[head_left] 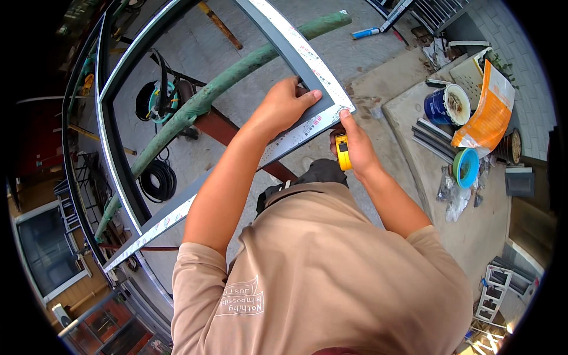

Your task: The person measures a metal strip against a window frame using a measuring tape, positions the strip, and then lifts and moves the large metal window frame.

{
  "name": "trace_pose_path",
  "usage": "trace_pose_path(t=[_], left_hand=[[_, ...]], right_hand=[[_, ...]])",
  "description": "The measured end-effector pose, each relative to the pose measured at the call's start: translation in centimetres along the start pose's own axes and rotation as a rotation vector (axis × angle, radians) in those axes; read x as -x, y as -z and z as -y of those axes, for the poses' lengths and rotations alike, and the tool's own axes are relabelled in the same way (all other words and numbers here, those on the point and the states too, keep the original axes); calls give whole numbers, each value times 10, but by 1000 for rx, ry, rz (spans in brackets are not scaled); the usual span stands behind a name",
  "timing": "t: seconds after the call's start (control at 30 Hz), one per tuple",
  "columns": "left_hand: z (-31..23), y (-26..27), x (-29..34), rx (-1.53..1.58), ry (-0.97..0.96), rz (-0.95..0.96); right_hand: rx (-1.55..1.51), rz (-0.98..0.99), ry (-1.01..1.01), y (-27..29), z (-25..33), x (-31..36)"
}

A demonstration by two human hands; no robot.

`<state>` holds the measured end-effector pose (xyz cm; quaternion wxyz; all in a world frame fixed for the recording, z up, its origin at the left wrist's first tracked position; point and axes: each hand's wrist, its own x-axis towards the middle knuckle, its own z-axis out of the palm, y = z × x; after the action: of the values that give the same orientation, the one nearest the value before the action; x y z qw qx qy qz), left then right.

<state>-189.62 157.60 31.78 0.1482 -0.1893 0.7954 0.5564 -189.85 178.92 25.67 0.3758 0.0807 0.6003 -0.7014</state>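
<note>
Head view: frame (307, 128) pinched near corner by left hand (284, 105); yellow tape measure (343, 152) gripped in right hand (360, 147), thumb at corner. Tape is best kept square.

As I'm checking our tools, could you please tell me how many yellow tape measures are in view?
1: a yellow tape measure in the right hand, by the frame. Others may be hidden.

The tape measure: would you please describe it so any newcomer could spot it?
Find the big grey and white frame, then its rightmost corner. Just below, the right hand holds the tape measure. Its yellow case sets it apart from both.
</note>
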Motion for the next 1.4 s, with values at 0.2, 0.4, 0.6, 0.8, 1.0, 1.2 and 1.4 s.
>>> trace_pose_path(t=[0.2,0.4,0.6,0.8,1.0,1.2,1.4], left_hand=[[3,2,0,150,44,54],[9,5,-3,280,56,118],[13,31,18,91,72,80],[39,64,92,-101,63,-157],[69,79,168,-463,-1,-489],[123,85,247,-645,119,-749],[163,74,315,-698,53,-1103]], right_hand=[[-8,-3,17,-4,1,1],[6,-9,6,-2,2,2],[57,30,-1,10,3,-2],[91,179,-18,26,-7,-8],[651,332,-238,71,-59,-41],[1438,466,-136,99,-156,-95],[1842,650,-2,90,-216,-128]])
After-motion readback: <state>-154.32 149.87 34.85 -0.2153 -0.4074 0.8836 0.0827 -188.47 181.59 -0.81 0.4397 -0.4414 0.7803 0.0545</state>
